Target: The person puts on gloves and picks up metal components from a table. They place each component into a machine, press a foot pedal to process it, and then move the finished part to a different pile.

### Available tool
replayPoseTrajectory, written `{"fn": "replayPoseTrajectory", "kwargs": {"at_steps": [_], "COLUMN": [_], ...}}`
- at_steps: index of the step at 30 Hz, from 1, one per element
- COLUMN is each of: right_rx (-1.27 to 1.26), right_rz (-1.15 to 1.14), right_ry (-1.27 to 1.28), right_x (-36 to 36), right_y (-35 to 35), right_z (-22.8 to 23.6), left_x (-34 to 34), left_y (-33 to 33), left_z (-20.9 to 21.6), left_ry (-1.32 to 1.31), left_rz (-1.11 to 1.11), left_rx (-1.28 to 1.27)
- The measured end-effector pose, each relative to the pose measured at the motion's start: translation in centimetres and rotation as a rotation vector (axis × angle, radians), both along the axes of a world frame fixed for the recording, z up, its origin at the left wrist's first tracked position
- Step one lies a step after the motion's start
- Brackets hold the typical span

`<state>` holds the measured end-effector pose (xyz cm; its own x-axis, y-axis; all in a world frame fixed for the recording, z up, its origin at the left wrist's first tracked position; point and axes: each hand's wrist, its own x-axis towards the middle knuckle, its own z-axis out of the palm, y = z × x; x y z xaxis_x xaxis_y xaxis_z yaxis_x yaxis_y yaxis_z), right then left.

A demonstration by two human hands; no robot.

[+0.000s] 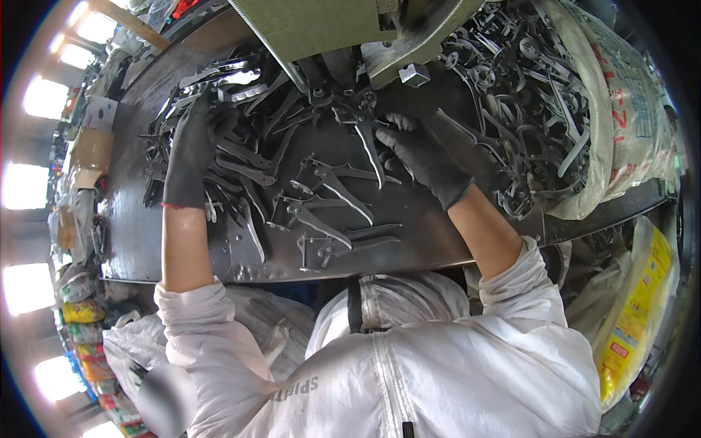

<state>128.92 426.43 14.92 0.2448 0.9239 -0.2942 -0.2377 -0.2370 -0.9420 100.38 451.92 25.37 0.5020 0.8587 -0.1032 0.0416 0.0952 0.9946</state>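
My left hand (pixel 191 153), in a dark grey glove, reaches into a pile of dark metal lever parts (pixel 248 157) on the left of the metal table. Its fingertips are lost among the parts. My right hand (pixel 427 157), gloved alike, is below the press head with thumb and fingers bent together at a plier-like metal tool (pixel 369 150). That tool hangs at a slant, its silver handle pointing toward me. Between my hands and the table's near edge lie several similar plier-like tools (pixel 332 193), their handles spread apart.
A green machine press (pixel 321 29) stands over the table's far middle. On the right, a large woven sack (pixel 621 124) lies open with a heap of loose metal parts (pixel 540 87) spilling out. A yellow-and-white bag (pixel 635 314) is below the table's right edge. Cardboard boxes (pixel 91 150) stand at far left.
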Motion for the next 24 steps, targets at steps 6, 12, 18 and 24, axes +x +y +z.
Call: {"fn": "replayPoseTrajectory", "kwargs": {"at_steps": [6, 12, 18, 24], "right_rx": [0.016, -0.029, 0.293, 0.308], "right_rz": [-0.112, 0.335, -0.314, -0.292], "right_ry": [-0.021, -0.809, -0.211, -0.670], "right_x": [-1.4, 0.4, 21.9, 15.5], "right_y": [0.3, 4.3, 15.0, 12.7], "right_z": [0.4, 4.8, -14.2, -9.4], "left_x": [0.5, 0.3, 10.0, 4.9], "left_y": [-3.9, -12.2, -14.9, -13.3], "left_z": [-0.1, 0.0, -5.1, -10.8], "left_ry": [-0.050, 0.075, 0.081, 0.097], "left_rz": [-0.135, -0.364, -0.533, -0.243], "left_rx": [-0.047, -0.029, -0.194, -0.201]}}
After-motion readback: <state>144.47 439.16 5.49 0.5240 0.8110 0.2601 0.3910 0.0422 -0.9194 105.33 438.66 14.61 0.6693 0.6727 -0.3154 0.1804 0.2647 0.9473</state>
